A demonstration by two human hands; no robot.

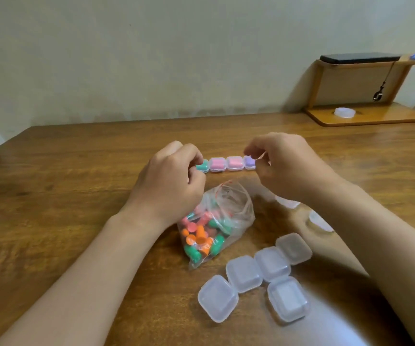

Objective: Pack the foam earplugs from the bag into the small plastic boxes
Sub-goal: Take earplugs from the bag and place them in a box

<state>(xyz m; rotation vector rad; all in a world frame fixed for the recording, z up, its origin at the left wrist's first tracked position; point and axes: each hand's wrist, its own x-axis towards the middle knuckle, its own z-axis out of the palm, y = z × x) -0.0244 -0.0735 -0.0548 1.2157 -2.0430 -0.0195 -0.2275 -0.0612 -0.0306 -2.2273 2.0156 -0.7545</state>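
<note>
A clear zip bag (236, 208) lies open at mid-table, holding orange, green and pink foam earplugs (199, 237). Behind it stands a row of closed small boxes: one with green plugs (203, 166), two with pink (217, 164), one with purple (249, 161). My left hand (169, 181) is curled at the row's left end, fingertips on the green box. At the right end, my right hand (284, 166) pinches the purple box. Several empty clear boxes (244, 273) are clustered at the front right.
Two more clear boxes (321, 221) show partly from under my right forearm. A wooden desk shelf (366, 116) stands at the back right with a dark phone (359, 58) on top and a white round lid (344, 112) on its base. The wall runs along the table's far edge.
</note>
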